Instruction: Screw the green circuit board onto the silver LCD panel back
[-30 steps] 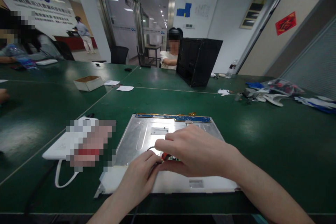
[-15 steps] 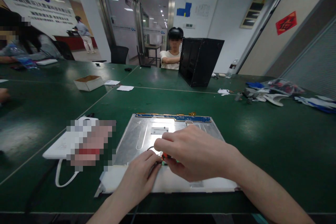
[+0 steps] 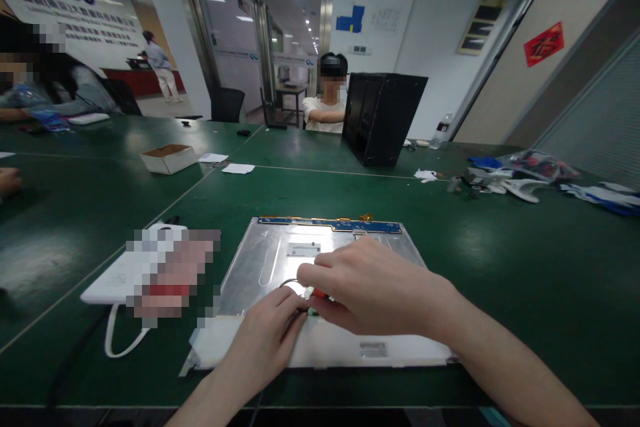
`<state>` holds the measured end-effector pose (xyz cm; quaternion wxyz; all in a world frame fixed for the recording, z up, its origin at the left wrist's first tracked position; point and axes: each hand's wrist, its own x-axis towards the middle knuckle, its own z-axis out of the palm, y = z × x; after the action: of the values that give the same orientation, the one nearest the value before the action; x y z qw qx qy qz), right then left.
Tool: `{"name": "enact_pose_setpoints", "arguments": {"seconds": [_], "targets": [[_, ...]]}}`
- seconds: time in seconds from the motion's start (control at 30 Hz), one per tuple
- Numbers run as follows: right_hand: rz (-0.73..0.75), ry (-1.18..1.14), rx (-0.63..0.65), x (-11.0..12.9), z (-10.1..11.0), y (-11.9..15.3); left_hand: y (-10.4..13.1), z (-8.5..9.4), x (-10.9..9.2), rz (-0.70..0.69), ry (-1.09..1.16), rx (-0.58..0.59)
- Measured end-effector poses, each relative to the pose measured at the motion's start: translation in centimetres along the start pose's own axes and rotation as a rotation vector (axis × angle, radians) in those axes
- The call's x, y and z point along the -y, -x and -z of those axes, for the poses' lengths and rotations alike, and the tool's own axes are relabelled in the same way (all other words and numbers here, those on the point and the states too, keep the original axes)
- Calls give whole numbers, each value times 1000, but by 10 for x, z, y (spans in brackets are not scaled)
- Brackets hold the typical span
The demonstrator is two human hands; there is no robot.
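A flat metal-backed display panel [image 3: 250, 267] lies in front of me, with a blue circuit strip [image 3: 320, 224] along its far edge. My left hand [image 3: 270, 323] rests on the near part, fingertips pinched by a small green board [image 3: 313, 312]. What those fingers hold is hidden, though a thin dark cable [image 3: 289, 281] curves out beside them. Over the same spot, my right hand [image 3: 365, 287] is closed on a screwdriver [image 3: 319, 293]. Only its orange-red handle shows; the tip is hidden. White film [image 3: 345, 343] covers the panel's near edge.
A white device [image 3: 120, 273] with a strap and a blurred pinkish item lie left of the panel. Farther off are a small open box [image 3: 170, 158], papers [image 3: 239, 169] and a black computer case [image 3: 385, 119]. Gloves and loose parts [image 3: 493, 181] lie right. Other people sit around the green table.
My right hand has turned slightly and its lower edge has lifted, uncovering a small label near the panel's front edge. My left hand stays in place.
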<state>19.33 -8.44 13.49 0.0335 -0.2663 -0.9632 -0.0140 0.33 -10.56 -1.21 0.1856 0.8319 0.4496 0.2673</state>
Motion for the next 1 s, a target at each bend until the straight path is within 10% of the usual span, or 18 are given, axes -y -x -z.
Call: {"name": "enact_pose_setpoints", "arguments": {"seconds": [1.0], "targets": [[-4,-19,3,0,1,-2,0,0,0,28,24,35]]}}
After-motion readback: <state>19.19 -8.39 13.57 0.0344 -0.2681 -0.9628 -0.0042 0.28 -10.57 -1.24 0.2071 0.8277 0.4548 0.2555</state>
